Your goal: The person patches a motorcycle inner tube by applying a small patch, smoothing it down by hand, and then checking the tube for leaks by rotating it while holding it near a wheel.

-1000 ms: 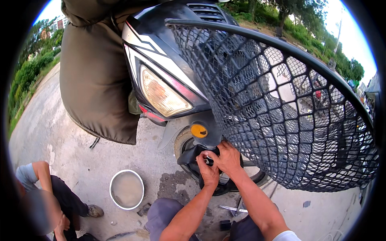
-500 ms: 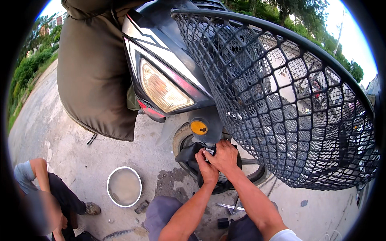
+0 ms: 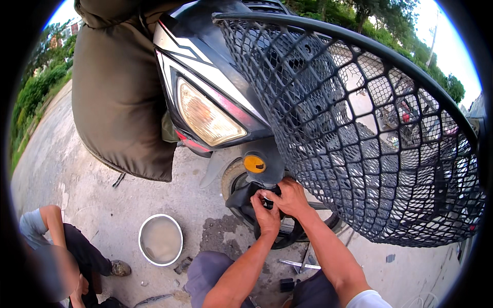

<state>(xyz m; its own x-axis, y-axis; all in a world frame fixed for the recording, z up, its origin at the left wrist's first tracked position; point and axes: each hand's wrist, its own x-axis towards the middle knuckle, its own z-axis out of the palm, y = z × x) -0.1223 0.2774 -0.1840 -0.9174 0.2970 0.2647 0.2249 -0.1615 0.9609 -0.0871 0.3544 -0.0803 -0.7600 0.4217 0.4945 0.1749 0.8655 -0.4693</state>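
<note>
Both my hands meet at the front wheel (image 3: 241, 197) of a black scooter (image 3: 205, 92), just under its orange reflector (image 3: 254, 163). My left hand (image 3: 266, 214) curls its fingers against the black fork and tyre (image 3: 287, 236). Beside it, touching, my right hand (image 3: 291, 197) presses its fingers on the same spot, where a small light part shows between the fingertips. What that part is cannot be told. A black mesh basket (image 3: 370, 133) overhangs my right forearm.
A round metal bowl (image 3: 160, 239) of murky water stands on the concrete to the left. Metal tools (image 3: 300, 264) lie by my knees. Another person (image 3: 61, 251) crouches at lower left. A dark padded cover (image 3: 120, 102) hangs from the scooter.
My view has shifted slightly; the scooter and basket sit a little further right and higher. Both hands stay pressed together at the wheel hub, fingers working slightly.
</note>
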